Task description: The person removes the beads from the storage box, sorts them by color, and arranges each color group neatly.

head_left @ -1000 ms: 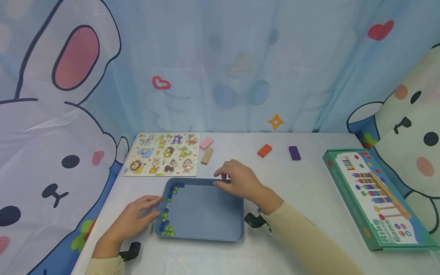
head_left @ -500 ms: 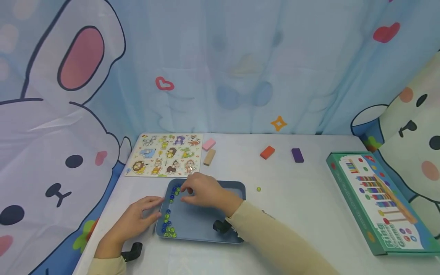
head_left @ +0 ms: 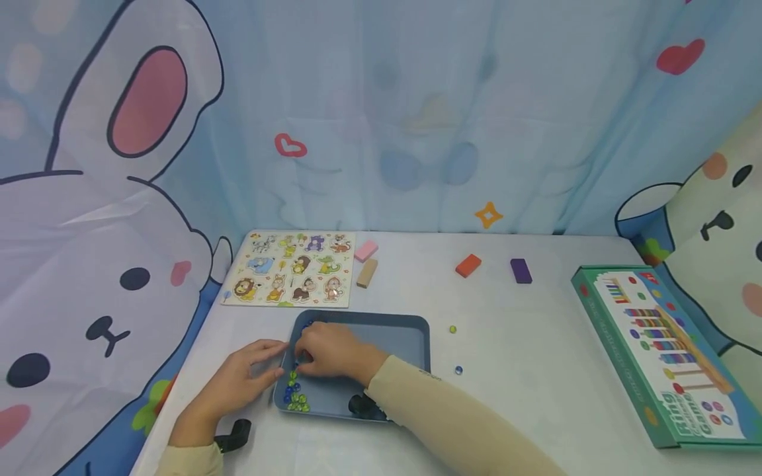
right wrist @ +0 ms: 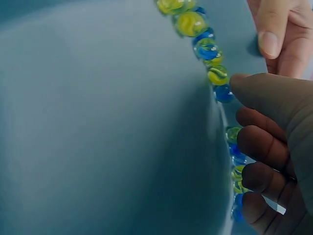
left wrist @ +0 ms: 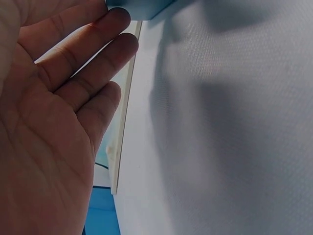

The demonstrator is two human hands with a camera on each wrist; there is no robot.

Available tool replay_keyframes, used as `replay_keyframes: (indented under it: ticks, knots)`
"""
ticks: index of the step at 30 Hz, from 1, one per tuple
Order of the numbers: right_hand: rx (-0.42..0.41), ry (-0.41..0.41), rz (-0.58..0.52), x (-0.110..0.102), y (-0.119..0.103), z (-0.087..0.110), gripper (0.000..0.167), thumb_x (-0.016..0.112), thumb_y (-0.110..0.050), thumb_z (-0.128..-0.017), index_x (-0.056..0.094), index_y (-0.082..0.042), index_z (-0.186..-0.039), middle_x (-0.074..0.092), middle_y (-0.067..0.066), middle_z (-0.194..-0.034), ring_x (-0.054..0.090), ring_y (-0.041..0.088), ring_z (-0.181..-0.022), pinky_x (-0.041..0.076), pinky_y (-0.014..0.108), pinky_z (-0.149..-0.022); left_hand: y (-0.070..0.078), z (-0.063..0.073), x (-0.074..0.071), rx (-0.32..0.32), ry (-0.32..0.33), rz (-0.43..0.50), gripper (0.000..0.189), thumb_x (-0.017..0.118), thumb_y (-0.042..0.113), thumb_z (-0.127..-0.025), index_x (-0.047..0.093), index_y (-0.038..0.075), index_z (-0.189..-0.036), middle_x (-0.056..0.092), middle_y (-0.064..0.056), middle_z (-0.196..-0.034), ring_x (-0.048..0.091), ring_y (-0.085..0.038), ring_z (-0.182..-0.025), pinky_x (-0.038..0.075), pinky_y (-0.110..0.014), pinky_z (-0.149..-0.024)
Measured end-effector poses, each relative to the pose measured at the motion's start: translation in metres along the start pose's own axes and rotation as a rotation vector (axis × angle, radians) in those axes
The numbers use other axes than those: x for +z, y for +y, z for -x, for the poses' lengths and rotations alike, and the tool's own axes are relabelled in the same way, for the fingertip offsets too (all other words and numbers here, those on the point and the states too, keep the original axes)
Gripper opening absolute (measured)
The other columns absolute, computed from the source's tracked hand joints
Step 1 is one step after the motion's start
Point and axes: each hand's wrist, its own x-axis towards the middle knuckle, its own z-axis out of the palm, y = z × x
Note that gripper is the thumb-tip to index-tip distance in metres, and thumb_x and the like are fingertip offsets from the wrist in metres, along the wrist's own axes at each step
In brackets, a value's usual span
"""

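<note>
A right hand (head_left: 333, 350) at the marbles (head_left: 296, 400) in the tray (head_left: 395, 337)

Green and blue, the marbles line the tray's left side. The right hand reaches over them, fingers loosely bent, thumb parted from the fingers and its tip touching or just beside a blue one; nothing shows in its grip. The left hand (head_left: 241, 377), fingers nearly straight and holding nothing, has its fingertips at the left rim. Right of the tray, a green marble (head_left: 452, 329) and a blue marble (head_left: 458, 370) lie apart on the tabletop (head_left: 536, 344).

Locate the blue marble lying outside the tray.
In the head view, the blue marble lies on the table right of the tray, with a yellow-green marble just beyond it.
</note>
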Motion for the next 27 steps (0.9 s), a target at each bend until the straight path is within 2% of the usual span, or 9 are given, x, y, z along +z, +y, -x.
replay_keyframes:
  ticks: [5,10,16,21,27]
  knots:
    - [0.002,-0.031,0.003,0.0009,-0.0028,-0.0018,0.028,0.08,-0.045,-0.091,0.081,-0.026,-0.111,0.062,-0.014,-0.084,0.051,0.001,-0.077,0.043,0.014,-0.063,-0.0009,0.0008,0.0013,0.016,0.011,0.003,0.05,0.077,0.023,-0.096,0.064,0.012,-0.144,0.067,-0.004,-0.142,0.06,-0.037,-0.137,0.05,-0.06,-0.113]
    - [0.0,-0.056,-0.02,0.0033,-0.0027,-0.003,0.027,0.08,-0.044,-0.092,0.081,-0.026,-0.113,0.063,-0.014,-0.085,0.051,0.001,-0.076,0.042,0.013,-0.062,-0.0022,0.0002,0.0029,-0.01,0.002,0.034,0.05,0.077,0.026,-0.096,0.065,0.017,-0.144,0.065,-0.001,-0.144,0.058,-0.034,-0.139,0.049,-0.059,-0.114]
    - [-0.017,-0.068,-0.05,0.0072,-0.0021,-0.0028,0.022,0.08,-0.042,-0.092,0.081,-0.027,-0.109,0.062,-0.015,-0.084,0.051,0.0,-0.076,0.042,0.013,-0.061,-0.0042,0.0008,0.0054,-0.003,0.019,0.037,0.049,0.078,0.025,-0.095,0.066,0.017,-0.142,0.066,0.001,-0.143,0.059,-0.032,-0.139,0.05,-0.058,-0.114]
    - [-0.03,-0.057,-0.058,0.0101,0.0,-0.0024,0.016,0.081,-0.037,-0.093,0.081,-0.026,-0.105,0.062,-0.015,-0.084,0.051,-0.001,-0.075,0.042,0.012,-0.062,-0.0046,0.0016,0.0061,-0.001,0.021,0.046,0.049,0.078,0.025,-0.095,0.066,0.018,-0.142,0.066,0.002,-0.143,0.059,-0.032,-0.139,0.05,-0.058,-0.113]
    - [-0.043,0.004,-0.073,0.0039,0.0065,0.0017,0.019,0.082,-0.037,-0.091,0.082,-0.024,-0.105,0.066,-0.014,-0.084,0.051,-0.001,-0.076,0.043,0.011,-0.067,-0.0053,-0.0001,0.0044,0.009,0.019,0.026,0.049,0.077,0.025,-0.096,0.065,0.018,-0.143,0.066,0.002,-0.143,0.059,-0.031,-0.139,0.051,-0.058,-0.113]
